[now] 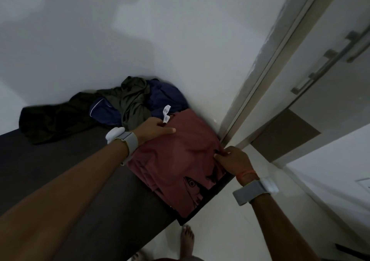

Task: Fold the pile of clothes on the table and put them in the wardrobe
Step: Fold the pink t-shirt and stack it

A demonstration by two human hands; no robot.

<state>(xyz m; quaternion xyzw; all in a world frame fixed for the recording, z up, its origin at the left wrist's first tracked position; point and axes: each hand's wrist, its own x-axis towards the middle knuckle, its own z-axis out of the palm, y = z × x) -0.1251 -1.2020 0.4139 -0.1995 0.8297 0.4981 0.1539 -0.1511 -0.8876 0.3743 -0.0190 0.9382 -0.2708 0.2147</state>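
— Left hand (154, 129): flat, fingers spread, pinning red shirt (176, 156) on table (60, 160). Right hand (232, 158)?
— Pinching shirt's edge by the table corner. Advice: tension the fold, smooth creases outward. Unfolded pile (112, 108) lies beyond left hand.

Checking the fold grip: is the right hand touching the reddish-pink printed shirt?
Touching. The head view shows the right hand pinching the reddish-pink printed shirt's edge between its fingertips.
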